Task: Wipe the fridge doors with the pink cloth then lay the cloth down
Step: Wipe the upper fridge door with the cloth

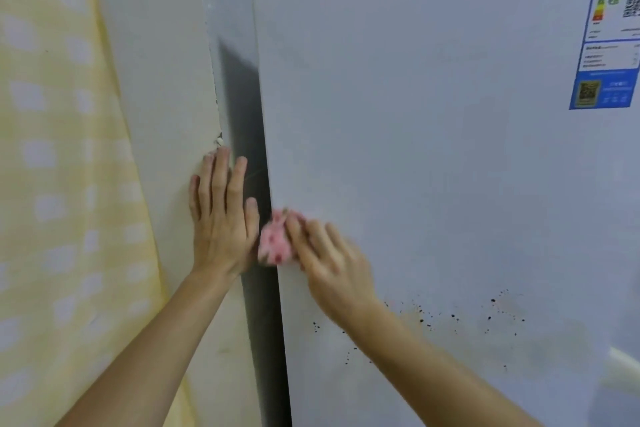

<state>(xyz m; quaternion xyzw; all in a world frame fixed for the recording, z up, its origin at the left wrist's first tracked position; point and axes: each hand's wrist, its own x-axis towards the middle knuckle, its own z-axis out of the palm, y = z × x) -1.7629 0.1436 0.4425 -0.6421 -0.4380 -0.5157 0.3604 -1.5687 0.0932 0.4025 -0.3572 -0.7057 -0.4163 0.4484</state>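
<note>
Right hand (332,263) clutches spotted pink cloth (275,241) at grey fridge door (433,149)'s left edge; left hand (221,218) flat, fingers straight, beside it.

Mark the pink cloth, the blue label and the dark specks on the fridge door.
pink cloth (275,243): head view, middle of the visible bunched fabric.
blue label (611,42): head view, centre of the sticker.
dark specks (421,320): head view, one speck in the lower cluster.

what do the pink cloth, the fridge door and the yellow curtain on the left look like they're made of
Pink cloth: soft textile, perhaps fleece or microfibre; it bunches at the right hand, but blur hides the weave. Fridge door: smooth pale grey panel, probably coated metal, satin finish; flat with faint sheen. Yellow curtain: thin fabric, matt, hanging in folds with white print.
</note>
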